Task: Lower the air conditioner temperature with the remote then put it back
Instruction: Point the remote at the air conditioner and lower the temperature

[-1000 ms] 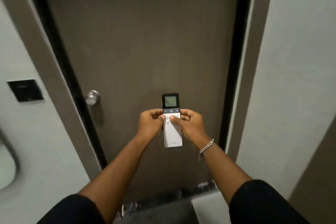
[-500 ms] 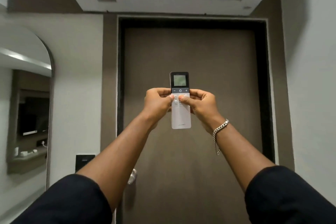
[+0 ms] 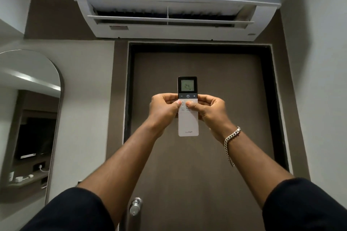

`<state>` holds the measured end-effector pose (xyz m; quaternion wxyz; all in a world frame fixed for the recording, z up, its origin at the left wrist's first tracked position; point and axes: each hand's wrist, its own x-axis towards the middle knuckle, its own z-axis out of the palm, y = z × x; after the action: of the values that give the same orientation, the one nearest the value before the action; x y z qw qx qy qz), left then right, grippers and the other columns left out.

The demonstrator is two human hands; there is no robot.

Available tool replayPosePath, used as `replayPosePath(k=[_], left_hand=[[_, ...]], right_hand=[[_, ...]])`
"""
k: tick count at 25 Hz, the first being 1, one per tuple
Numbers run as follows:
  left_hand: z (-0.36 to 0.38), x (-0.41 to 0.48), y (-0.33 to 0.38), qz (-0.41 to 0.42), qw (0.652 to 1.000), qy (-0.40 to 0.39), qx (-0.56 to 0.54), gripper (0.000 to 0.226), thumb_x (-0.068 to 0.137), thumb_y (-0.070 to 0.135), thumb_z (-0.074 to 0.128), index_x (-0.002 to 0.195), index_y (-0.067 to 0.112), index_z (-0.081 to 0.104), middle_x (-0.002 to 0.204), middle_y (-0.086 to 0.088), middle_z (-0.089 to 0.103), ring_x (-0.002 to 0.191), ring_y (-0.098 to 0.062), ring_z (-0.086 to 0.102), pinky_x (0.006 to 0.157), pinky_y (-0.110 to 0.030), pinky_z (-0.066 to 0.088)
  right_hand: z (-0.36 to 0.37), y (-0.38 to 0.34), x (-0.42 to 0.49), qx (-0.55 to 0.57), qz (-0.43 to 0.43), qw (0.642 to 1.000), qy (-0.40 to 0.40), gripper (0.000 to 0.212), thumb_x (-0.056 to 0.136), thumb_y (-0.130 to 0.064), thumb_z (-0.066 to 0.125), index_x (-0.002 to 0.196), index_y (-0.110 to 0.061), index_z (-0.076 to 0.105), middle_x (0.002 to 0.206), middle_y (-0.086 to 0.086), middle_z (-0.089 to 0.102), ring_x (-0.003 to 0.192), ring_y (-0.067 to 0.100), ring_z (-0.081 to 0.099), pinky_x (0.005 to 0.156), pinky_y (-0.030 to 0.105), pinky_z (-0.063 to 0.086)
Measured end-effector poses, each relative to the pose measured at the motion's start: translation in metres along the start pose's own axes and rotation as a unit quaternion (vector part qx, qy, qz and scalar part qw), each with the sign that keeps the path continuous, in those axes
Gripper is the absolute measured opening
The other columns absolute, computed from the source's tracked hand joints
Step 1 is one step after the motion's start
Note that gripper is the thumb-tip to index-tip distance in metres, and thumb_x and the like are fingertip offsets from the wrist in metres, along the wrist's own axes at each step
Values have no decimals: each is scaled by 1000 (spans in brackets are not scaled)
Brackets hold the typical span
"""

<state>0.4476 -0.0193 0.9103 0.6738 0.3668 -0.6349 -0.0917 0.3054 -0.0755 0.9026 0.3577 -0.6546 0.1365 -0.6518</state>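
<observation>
I hold a slim white remote (image 3: 188,124) with a black top upright in front of me, its small screen reading 24. My left hand (image 3: 164,110) grips its left edge and my right hand (image 3: 209,110) its right edge. Both thumbs rest on the white buttons just below the black strip with the minus, power and plus keys. A silver chain bracelet hangs on my right wrist. Above, a white wall-mounted air conditioner (image 3: 176,5) sits over the door with its louver flap open.
A brown door (image 3: 197,165) with a dark frame stands straight ahead, its silver knob (image 3: 135,205) low down. An arched mirror (image 3: 28,118) hangs on the left wall. A pale wall closes in on the right.
My view has tilted upward from the lower door to the air conditioner. Both hands have raised the remote with it, keeping the same two-handed grip.
</observation>
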Motion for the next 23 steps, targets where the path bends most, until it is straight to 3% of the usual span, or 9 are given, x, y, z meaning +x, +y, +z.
replayPosePath(k=[10,13,18,23], left_hand=[[15,2,15,7,1000,4,-25,31,86,11,64,115,1,64,107,-17,72,94,-28,72,82,-47,60],[14,0,18,14,1000,-2,-22,31,86,15,65,115,3,63,108,-16,72,95,-25,72,79,-42,61],[11,-5,20,18,999,-22,-20,12,87,17,64,98,17,65,100,-10,74,91,-21,73,69,-29,61],[12,-8,22,14,1000,-12,-24,24,87,13,63,110,6,65,105,-15,73,94,-25,72,80,-42,60]], right_hand=[[-12,-15,-2,18,-40,999,19,38,74,-7,80,108,1,66,101,16,76,88,27,75,69,30,61],[-14,-18,-4,20,-44,999,20,37,74,-12,81,107,-4,67,99,12,77,87,23,76,67,28,61],[-15,-17,-8,25,-35,999,15,36,73,-12,82,106,-5,68,98,10,78,86,22,76,68,29,60],[-14,-19,-10,36,-27,999,15,26,74,-11,81,97,-11,69,92,6,79,81,20,77,63,25,59]])
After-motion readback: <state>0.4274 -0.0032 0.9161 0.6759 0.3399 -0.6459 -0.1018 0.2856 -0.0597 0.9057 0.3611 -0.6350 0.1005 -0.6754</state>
